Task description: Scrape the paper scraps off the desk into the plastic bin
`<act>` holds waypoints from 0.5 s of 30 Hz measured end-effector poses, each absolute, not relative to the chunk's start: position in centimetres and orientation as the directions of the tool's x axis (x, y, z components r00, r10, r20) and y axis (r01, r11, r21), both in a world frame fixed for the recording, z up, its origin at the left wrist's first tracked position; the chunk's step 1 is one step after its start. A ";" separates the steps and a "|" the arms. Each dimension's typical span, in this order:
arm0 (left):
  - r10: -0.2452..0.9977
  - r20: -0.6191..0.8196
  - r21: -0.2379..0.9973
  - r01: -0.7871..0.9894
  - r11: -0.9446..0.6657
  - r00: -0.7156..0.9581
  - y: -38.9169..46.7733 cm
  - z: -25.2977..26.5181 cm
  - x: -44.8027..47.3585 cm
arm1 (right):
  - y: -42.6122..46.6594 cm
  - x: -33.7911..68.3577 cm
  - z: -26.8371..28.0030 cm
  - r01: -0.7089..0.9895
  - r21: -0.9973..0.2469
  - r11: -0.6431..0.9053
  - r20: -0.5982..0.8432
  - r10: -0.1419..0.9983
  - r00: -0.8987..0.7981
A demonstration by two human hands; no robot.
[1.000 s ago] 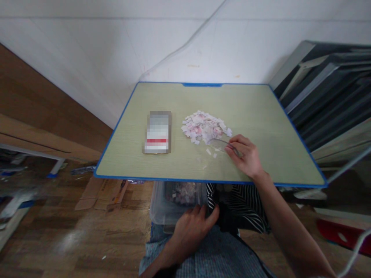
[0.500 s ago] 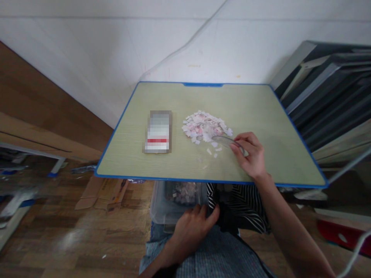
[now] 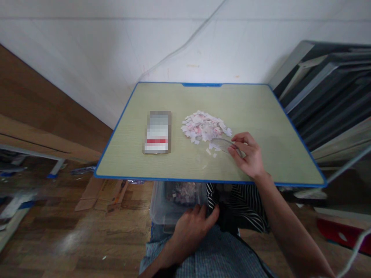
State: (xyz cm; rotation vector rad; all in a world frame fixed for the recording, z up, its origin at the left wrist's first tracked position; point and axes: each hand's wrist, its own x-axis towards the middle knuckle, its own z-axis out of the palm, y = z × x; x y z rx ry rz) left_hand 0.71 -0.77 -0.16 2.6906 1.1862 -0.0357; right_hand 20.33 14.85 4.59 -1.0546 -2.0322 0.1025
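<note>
My right hand pinches a clear scoop at its handle; the paper scraps look feather-light, easily scattered.

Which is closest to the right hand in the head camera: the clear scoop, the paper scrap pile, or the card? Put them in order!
1. Clear scoop: in the right hand.
2. Paper scrap pile: just left of the hand, at the scoop's tip.
3. Card: farther left on the table.

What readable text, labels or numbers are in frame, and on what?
None legible.
Card on the table: face blurred, only a red band shows.
Paper scraps by the right hand: pink markings, too small to read.
</note>
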 end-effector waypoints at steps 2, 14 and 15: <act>0.730 -0.105 0.181 0.734 -0.654 0.676 -0.8 -0.1 0.7 | 14.7 20.4 4.7 0.635 -0.422 0.647 0.664 0.698 -0.270; 0.719 -0.119 0.170 0.728 -0.665 0.685 -0.7 -0.5 0.7 | 15.3 22.1 4.2 0.577 -0.523 0.627 0.516 0.772 -0.372; 0.720 -0.119 0.168 0.729 -0.664 0.683 -0.7 -0.5 0.6 | 15.3 22.4 4.2 0.571 -0.532 0.625 0.494 0.777 -0.391</act>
